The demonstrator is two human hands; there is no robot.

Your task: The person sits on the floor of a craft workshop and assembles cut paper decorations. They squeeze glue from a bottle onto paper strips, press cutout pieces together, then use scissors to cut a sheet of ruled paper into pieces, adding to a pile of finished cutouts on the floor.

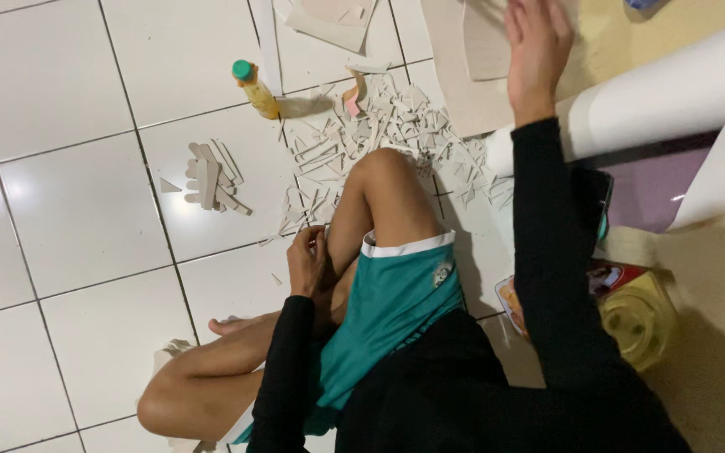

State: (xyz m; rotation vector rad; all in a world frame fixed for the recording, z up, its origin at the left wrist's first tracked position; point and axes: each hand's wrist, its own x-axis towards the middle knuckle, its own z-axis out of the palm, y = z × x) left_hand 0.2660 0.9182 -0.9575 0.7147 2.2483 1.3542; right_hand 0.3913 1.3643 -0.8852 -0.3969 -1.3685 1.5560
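Black sleeves and teal shorts (388, 310) sit closest to the camera; person is seated on the white tiled floor (69, 210), one knee raised, other leg folded flat. Left hand (308, 262) rests against the raised shin, fingers curled loosely, nothing visible in it; can't tell if it grips anything small. Right hand (537, 46) is lifted near the top edge of the view, fingers spread open, hovering over a pale cardboard sheet (463, 75) lying on the floor; contact with it can't be confirmed. Just past the knee: a dense pile of cardboard offcuts (379, 134), strips and triangles. Apart from it, toward the left, a small stack of cut cardboard shapes (211, 178). Yellow bottle with green cap (255, 88) stands near the pile. White paper roll (665, 101) runs along the right side, yellowish plastic jar (638, 323) lower right.
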